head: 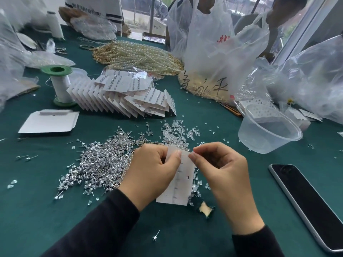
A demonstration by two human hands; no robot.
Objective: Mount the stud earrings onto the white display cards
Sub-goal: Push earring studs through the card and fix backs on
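Holds a white card [182,184] in the left hand [154,169]: fingers curled round its upper left edge, thumb pressed flat on the face. Pinches w/ the right hand [220,171], thumb and forefinger closed tight at the card's top right edge, on what looks like a stud [185,155] by its thin pin. Too small to be sure.

Key relation: card sits between the two hands, clear of the table as far as can be told. Long axis runs from the fingertips back toward the wrists, far end up at the pinch. Hole being worked is probably at that far end, just left of the right fingertips, so right hand nearer, left only steadying. Next push likely straight across from right thumb toward left thumb.

Supply: stud pile [100,160] just left of the left hand; clear backs [174,132] just beyond both sets of knuckles. Finished cards [126,97] well beyond the left hand.

Hard to read: left fingers hidden behind the card, its top left corner under the thumb. Dark dots lower down — holes or mounted studs, can't tell. Which face of the card shows, also unclear.
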